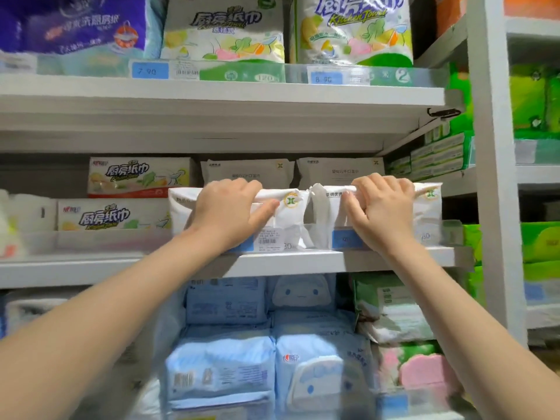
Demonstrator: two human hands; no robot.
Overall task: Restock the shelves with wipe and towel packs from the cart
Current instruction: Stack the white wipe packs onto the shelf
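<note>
left hand (225, 207) is gripping left white pack (181, 210), fingers curling over its top | right hand (380, 204) is gripping right white pack (428, 213) likewise | both packs are standing side by side at middle shelf (121, 268) near edge

A blue price tag (150, 71) sits on a clear plastic rail (430, 75), left of a white post (492, 147).
</note>
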